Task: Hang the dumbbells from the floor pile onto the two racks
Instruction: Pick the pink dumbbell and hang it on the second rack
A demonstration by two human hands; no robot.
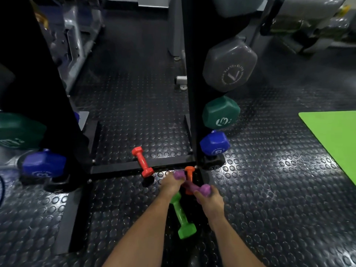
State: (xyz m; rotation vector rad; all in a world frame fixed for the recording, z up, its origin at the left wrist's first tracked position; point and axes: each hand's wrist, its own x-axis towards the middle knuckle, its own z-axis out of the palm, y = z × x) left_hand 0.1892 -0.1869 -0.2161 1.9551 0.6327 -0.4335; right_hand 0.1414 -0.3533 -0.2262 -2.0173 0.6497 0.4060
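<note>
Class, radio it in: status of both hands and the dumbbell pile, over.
Left hand and right hand gripping the purple dumbbell. Orange dumbbell, green dumbbell underneath; red dumbbell on the rack base.

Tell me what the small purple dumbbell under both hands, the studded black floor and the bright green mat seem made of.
Small purple dumbbell: probably a vinyl or neoprene coating over metal; the colour is even and matte, with no bare metal showing. Studded black floor: looks like rubber tiling, with raised round studs and a dull sheen under the light. Bright green mat: likely foam or rubber, flat and matte; its texture is too blurred to confirm.
</note>
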